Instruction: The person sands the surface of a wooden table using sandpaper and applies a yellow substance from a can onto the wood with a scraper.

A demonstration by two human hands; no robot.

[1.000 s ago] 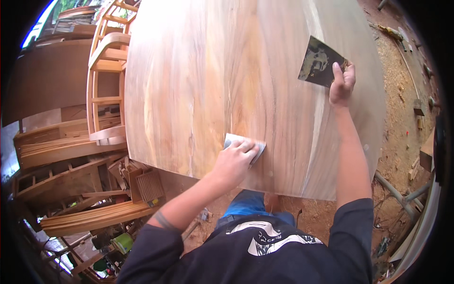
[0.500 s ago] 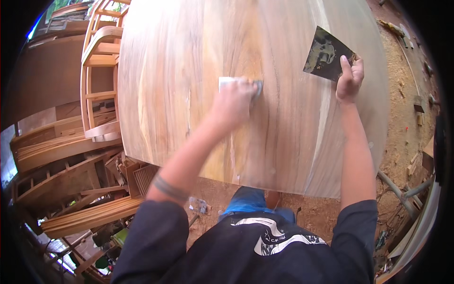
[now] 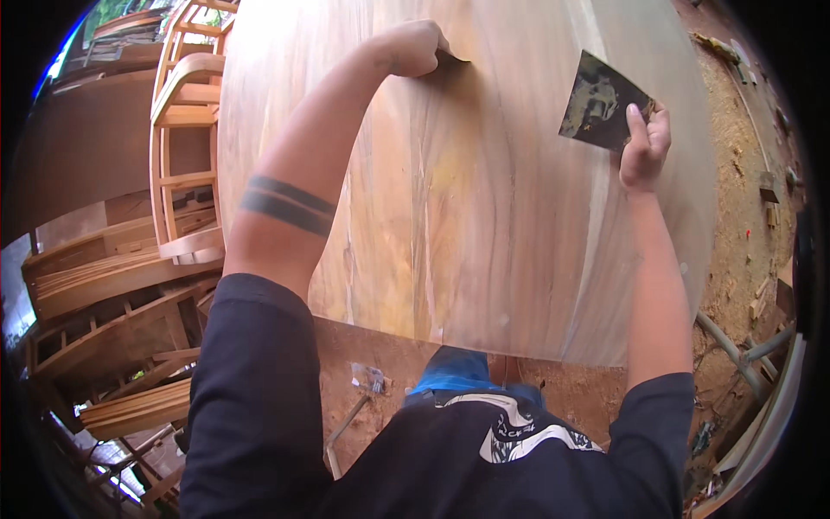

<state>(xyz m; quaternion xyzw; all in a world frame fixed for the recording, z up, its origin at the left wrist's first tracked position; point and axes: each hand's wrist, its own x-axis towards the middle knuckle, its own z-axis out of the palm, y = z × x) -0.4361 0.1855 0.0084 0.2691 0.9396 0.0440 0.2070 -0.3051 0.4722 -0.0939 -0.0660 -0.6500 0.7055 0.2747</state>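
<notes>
Two hands work the tabletop [image 3: 484, 242]: your left hand [image 3: 413, 48], upper centre, clenched on a mostly hidden pad; right hand [image 3: 644, 147] pinching dark sandpaper [image 3: 601, 102]. Press flat, follow the grain.

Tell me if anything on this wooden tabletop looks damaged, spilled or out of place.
Nothing stands out. The tabletop looks smooth and unbroken, its streaks just grain. The left hand presses a small pad to it; the right hand holds a dark worn sheet.

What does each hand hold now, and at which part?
The right hand pinches the dark sheet at its right edge. The left hand presses a pad, mostly hidden, onto the wooden tabletop.
</notes>
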